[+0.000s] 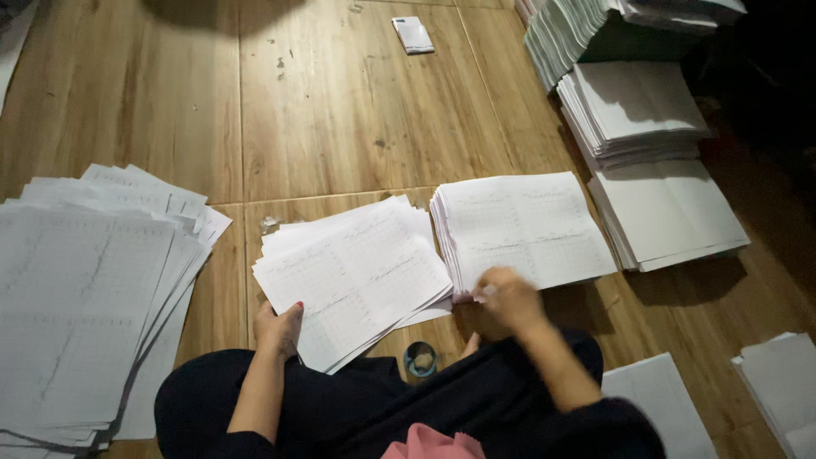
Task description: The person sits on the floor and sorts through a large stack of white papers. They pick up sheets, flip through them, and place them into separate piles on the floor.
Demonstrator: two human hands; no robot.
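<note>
Seated person's left hand [279, 327] clamps a loose sheaf [353, 276]; right hand [508, 297], at 3 o'clock, pinches the thick stack's [523, 223] corner, largely unworked.

The person sits low, both forearms bare and reaching forward from dark sleeves over dark-clad legs. Taking the loose sheaf of printed sheets [353, 276] in front of the knees as the marker: the left hand [279, 328] is at its near left corner, fingers curled under the edge and thumb on top, pinching it, wrist straight. The right hand [508, 297] lies off to the sheaf's right, knuckles up, fingers bent and bunched downward, slightly blurred. The right forearm angles back towards the body, elbow bent at the right knee.
</note>
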